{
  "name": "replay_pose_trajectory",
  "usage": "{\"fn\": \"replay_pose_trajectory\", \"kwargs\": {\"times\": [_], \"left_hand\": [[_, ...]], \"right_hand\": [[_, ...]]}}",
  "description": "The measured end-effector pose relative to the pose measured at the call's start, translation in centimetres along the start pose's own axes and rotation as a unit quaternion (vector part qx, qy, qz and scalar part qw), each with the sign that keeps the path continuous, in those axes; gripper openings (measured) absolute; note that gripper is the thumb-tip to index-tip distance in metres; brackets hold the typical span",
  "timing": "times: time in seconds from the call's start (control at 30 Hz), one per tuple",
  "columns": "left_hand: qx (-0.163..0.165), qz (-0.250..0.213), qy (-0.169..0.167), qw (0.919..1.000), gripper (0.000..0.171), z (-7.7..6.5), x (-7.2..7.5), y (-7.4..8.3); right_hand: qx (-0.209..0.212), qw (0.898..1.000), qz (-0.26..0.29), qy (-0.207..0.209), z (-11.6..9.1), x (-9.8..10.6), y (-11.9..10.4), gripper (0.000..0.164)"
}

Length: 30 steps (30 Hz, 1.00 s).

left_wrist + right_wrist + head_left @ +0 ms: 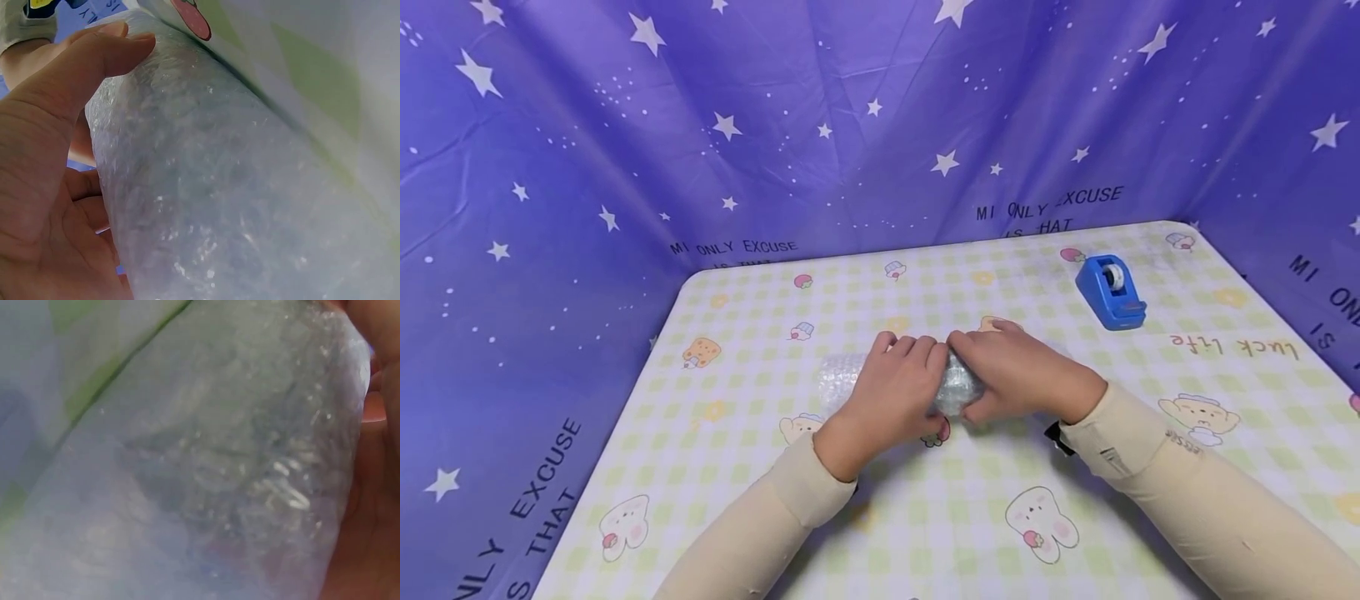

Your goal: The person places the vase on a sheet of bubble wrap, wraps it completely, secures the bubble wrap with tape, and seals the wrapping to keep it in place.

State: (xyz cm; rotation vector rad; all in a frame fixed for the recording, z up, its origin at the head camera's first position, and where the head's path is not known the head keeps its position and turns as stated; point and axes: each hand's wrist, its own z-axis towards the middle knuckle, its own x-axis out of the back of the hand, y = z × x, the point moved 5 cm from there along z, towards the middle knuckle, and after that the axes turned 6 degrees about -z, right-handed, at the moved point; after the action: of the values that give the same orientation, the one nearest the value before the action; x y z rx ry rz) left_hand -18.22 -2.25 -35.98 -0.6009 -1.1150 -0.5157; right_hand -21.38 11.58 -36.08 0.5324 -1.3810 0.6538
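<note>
A roll of clear bubble wrap [841,379] lies sideways on the table in the head view, its middle and right end partly covered by the hands. My left hand [898,383] grips it near the middle, fingers over the far side and thumb on the near side. Close beside it, my right hand [1026,371] holds the right part in the same way. In the left wrist view the bubble wrap [206,175] fills most of the picture, the left thumb [94,65] pressed along its surface. Whatever lies inside the wrap is hidden. The right wrist view shows crinkled bubble wrap [250,456] beside the right fingers [374,409].
A blue tape dispenser [1108,292] with a roll of tape stands at the back right of the table. The table [715,492] wears a green-checked cloth with cartoon prints. Purple starry curtains [820,125] hang behind and at both sides.
</note>
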Motion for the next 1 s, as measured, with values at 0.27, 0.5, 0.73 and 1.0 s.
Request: {"fn": "replay_pose_trajectory", "kwargs": {"times": [0.27,0.5,0.73,1.0], "left_hand": [[-0.001,-0.007,0.004,1.0000,0.088,-0.1,0.0,0.0],[-0.003,-0.006,0.016,0.9999,0.089,-0.2,-0.1,0.2],[-0.001,-0.012,0.026,0.9996,0.088,-0.2,-0.4,0.1],[0.002,-0.034,-0.001,0.9994,0.088,0.3,-0.5,-0.3]], "right_hand": [[0.022,0.999,0.041,-0.020,0.7,0.3,0.3,0.059],[0.028,0.992,0.102,-0.068,1.1,0.3,0.8,0.052],[-0.001,0.990,0.106,-0.092,1.2,0.1,1.0,0.051],[-0.041,0.996,0.048,-0.067,0.2,0.4,0.7,0.063]]}}
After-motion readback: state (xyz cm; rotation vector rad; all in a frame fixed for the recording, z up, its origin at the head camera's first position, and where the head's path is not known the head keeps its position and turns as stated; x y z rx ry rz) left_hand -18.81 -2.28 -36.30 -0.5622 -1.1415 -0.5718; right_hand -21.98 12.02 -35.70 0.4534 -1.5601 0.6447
